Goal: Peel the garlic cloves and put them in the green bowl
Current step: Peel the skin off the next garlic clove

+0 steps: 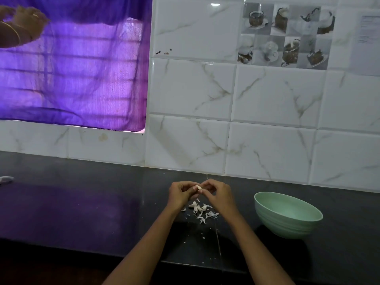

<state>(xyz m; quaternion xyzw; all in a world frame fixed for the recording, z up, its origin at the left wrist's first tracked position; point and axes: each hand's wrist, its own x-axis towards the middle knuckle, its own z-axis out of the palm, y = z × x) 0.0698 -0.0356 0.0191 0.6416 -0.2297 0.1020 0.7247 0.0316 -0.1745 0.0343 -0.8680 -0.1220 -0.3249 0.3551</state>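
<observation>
No readable text, labels, brands or numbers anywhere in head view. Only candidate: pale sheet [368,29] on wall tiles at upper right edge, carrying lines of print, too small and blurred to read. Decorative tile [286,36] beside it shows cup and dessert photos only, no lettering. Green bowl [287,214] near worktop right end: plain, no markings visible.
</observation>
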